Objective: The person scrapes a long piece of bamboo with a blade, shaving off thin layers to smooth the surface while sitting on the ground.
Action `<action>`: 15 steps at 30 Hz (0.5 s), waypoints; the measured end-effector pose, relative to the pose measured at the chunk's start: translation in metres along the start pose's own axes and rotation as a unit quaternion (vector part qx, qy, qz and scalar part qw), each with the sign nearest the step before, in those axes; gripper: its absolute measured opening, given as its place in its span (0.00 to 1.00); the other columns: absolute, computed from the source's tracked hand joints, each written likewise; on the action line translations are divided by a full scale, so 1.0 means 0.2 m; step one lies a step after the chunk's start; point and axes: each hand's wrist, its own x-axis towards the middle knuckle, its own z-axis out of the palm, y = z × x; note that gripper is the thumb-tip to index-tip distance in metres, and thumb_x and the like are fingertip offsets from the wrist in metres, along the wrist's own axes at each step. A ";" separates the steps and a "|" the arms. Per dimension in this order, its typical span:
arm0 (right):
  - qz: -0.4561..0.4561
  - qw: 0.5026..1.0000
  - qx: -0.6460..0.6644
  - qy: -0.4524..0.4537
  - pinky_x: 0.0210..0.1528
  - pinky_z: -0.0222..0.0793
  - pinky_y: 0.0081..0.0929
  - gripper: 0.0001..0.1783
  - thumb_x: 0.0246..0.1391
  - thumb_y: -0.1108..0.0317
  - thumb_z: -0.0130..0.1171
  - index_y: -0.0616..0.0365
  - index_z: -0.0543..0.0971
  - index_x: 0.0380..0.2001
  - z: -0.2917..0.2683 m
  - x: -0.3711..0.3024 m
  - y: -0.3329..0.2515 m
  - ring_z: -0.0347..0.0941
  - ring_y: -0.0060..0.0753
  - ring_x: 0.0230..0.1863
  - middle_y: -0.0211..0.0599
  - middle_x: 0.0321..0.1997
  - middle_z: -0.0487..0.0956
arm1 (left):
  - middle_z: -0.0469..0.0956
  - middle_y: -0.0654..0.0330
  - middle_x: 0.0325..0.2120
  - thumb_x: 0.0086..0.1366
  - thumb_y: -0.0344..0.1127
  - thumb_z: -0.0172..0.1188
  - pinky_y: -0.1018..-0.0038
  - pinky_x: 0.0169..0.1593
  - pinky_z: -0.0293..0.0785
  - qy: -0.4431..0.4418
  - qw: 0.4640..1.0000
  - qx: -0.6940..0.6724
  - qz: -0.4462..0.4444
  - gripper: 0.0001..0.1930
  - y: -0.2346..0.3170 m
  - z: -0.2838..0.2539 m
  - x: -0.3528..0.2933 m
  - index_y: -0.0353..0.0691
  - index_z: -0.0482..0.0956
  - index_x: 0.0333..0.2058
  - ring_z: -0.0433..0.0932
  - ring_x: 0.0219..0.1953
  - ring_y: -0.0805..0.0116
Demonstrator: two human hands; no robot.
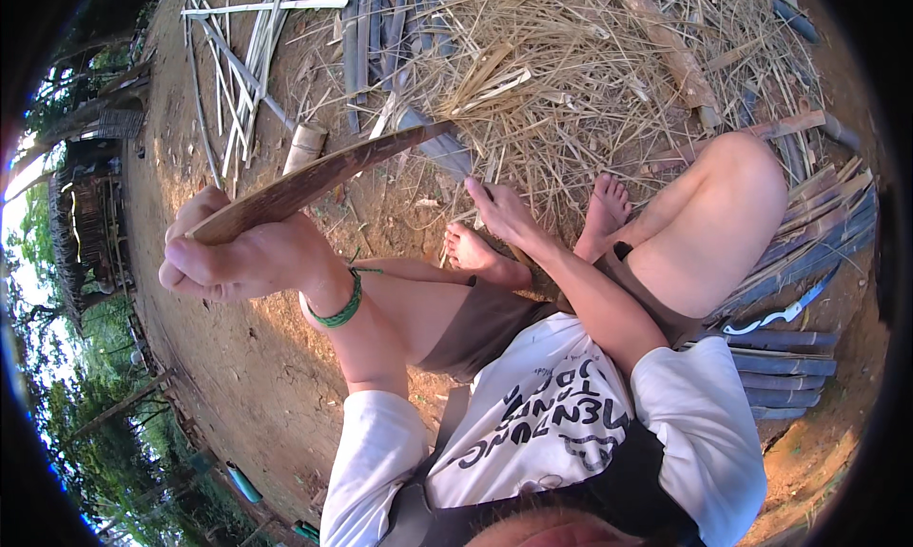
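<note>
My left hand (pixel 233 252), raised at the left, is closed round the near end of a long brown slat, apparently split bamboo (pixel 323 181). The slat slants up to the right, and its narrow far end lies over the grey blade of a knife (pixel 445 151). My right hand (pixel 504 212) is closed low between my knees, with the blade running from it up to the left. A thumb or finger lies along the blade's base; most of the handle is hidden. Whether slat and blade touch, I cannot tell.
Shavings and thin strips (pixel 552 81) cover the ground ahead, near a thick bamboo pole (pixel 670 48). Pale strips (pixel 252 62) lie at the far left beside a short bamboo section (pixel 304 146). Split bamboo (pixel 780 366) and a white-handled curved blade (pixel 782 314) lie right of my knee.
</note>
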 end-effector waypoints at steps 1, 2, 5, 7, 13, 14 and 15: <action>-0.006 1.000 -0.010 -0.014 0.30 0.68 0.42 0.41 0.64 0.32 0.43 0.65 0.79 0.24 -0.02 -0.01 -0.06 0.77 0.38 0.24 0.41 0.17 0.74 | 0.69 0.59 0.22 0.72 0.49 0.47 0.71 0.33 0.67 -0.012 1.000 -0.023 0.003 0.19 -0.02 -0.01 0.02 0.42 0.59 0.28 0.69 0.24 0.69; -0.013 0.999 -0.019 -0.029 0.32 0.69 0.42 0.41 0.64 0.33 0.43 0.66 0.78 0.24 -0.05 -0.02 -0.11 0.78 0.38 0.26 0.42 0.17 0.74 | 0.70 0.57 0.23 0.72 0.49 0.47 0.71 0.34 0.67 -0.024 0.999 -0.044 0.006 0.19 -0.03 -0.01 0.03 0.42 0.59 0.28 0.70 0.24 0.68; 0.009 0.998 0.026 -0.065 0.30 0.66 0.40 0.37 0.66 0.37 0.45 0.65 0.76 0.25 -0.07 -0.10 -0.30 0.76 0.37 0.25 0.41 0.17 0.73 | 0.72 0.55 0.22 0.72 0.50 0.47 0.73 0.29 0.71 -0.024 0.993 -0.113 -0.031 0.19 -0.01 0.03 0.02 0.42 0.59 0.29 0.73 0.22 0.65; -0.002 0.994 0.086 -0.072 0.28 0.64 0.40 0.34 0.67 0.41 0.47 0.65 0.75 0.24 -0.02 -0.19 -0.38 0.74 0.37 0.22 0.39 0.16 0.73 | 0.72 0.54 0.22 0.72 0.50 0.47 0.75 0.24 0.72 -0.043 0.989 -0.124 -0.072 0.19 0.01 -0.01 0.00 0.42 0.59 0.30 0.74 0.19 0.64; -0.121 0.986 0.099 -0.065 0.24 0.63 0.37 0.29 0.69 0.47 0.46 0.62 0.75 0.25 0.01 -0.23 -0.44 0.69 0.30 0.16 0.35 0.14 0.71 | 0.71 0.53 0.21 0.72 0.52 0.47 0.77 0.16 0.70 -0.012 0.989 -0.106 -0.098 0.19 0.04 -0.04 -0.03 0.42 0.59 0.32 0.71 0.13 0.64; -0.085 0.991 0.093 -0.052 0.23 0.63 0.37 0.30 0.69 0.45 0.46 0.62 0.75 0.24 0.05 -0.18 -0.32 0.68 0.30 0.16 0.35 0.14 0.71 | 0.71 0.53 0.21 0.72 0.52 0.47 0.77 0.16 0.70 -0.011 0.990 -0.102 -0.096 0.19 0.05 -0.04 -0.03 0.42 0.59 0.32 0.71 0.13 0.64; -0.047 0.994 0.087 -0.039 0.23 0.64 0.37 0.31 0.69 0.44 0.45 0.62 0.75 0.24 0.09 -0.13 -0.19 0.68 0.31 0.15 0.34 0.14 0.71 | 0.70 0.54 0.21 0.72 0.52 0.47 0.77 0.15 0.69 -0.002 0.990 -0.097 -0.098 0.19 0.06 -0.03 -0.03 0.42 0.59 0.31 0.70 0.13 0.64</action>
